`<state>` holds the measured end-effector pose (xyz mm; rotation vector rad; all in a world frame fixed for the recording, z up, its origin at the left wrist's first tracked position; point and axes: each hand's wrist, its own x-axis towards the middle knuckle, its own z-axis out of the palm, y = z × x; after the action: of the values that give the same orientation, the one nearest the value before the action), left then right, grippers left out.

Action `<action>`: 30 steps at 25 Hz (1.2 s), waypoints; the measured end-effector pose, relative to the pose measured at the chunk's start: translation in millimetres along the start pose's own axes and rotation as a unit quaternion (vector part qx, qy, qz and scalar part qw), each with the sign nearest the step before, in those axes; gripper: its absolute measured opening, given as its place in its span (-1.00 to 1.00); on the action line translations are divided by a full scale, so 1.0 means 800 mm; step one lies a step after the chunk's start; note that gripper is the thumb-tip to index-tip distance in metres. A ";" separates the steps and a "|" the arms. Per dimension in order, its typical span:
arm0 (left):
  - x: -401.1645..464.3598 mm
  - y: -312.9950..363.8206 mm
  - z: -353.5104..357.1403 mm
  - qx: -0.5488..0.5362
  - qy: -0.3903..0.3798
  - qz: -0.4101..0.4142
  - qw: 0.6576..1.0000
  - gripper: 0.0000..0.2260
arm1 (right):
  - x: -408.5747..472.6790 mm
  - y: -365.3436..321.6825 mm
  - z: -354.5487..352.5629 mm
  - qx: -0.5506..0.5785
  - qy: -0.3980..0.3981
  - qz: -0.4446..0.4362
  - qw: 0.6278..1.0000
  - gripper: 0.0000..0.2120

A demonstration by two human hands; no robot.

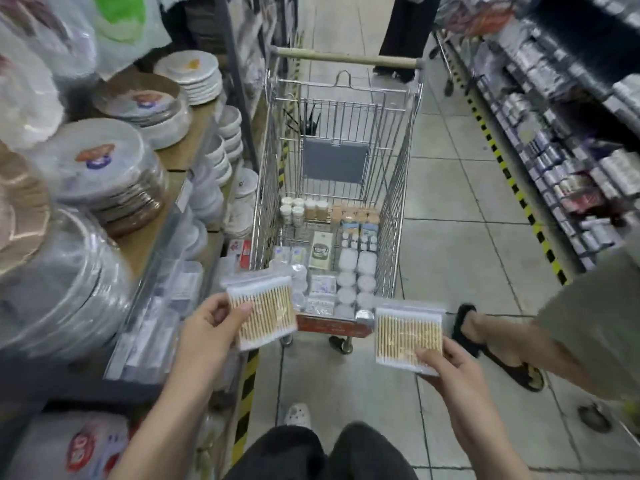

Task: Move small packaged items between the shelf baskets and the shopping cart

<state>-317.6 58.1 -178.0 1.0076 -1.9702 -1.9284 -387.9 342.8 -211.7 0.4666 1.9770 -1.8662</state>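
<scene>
Wooden swab packs (pixel 263 311) pinched in both hands (pixel 207 327).

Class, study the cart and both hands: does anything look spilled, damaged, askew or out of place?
Nothing stands out. The left hand and right hand each hold an intact cotton swab packet near the shopping cart, whose small packaged items lie in tidy rows on its floor. Nothing is spilled or torn.
</scene>
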 end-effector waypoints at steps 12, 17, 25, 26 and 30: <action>0.211 -0.054 0.114 0.168 -0.058 -0.103 0.979 -0.90 | 0.208 -0.051 0.056 -0.087 -0.001 0.038 0.995 -0.83; 0.270 -0.121 0.160 0.256 -0.069 -0.154 0.952 -0.91 | 0.304 -0.031 0.113 -0.156 -0.034 0.046 0.986 -0.91; 0.309 -0.204 0.193 0.316 -0.090 -0.241 0.913 -0.83 | 0.420 0.066 0.183 -0.267 -0.030 0.109 0.957 -0.80; 0.311 -0.213 0.194 0.322 -0.093 -0.245 0.910 -0.84 | 0.430 0.079 0.189 -0.280 -0.036 0.111 0.953 -0.78; 0.318 -0.259 0.201 0.337 -0.093 -0.259 0.901 -0.85 | 0.463 0.117 0.211 -0.313 -0.039 0.111 0.943 -0.71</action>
<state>-534.7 55.0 -471.7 1.7169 -2.8036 -1.5941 -657.5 173.0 -481.9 0.3900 2.2067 -1.0225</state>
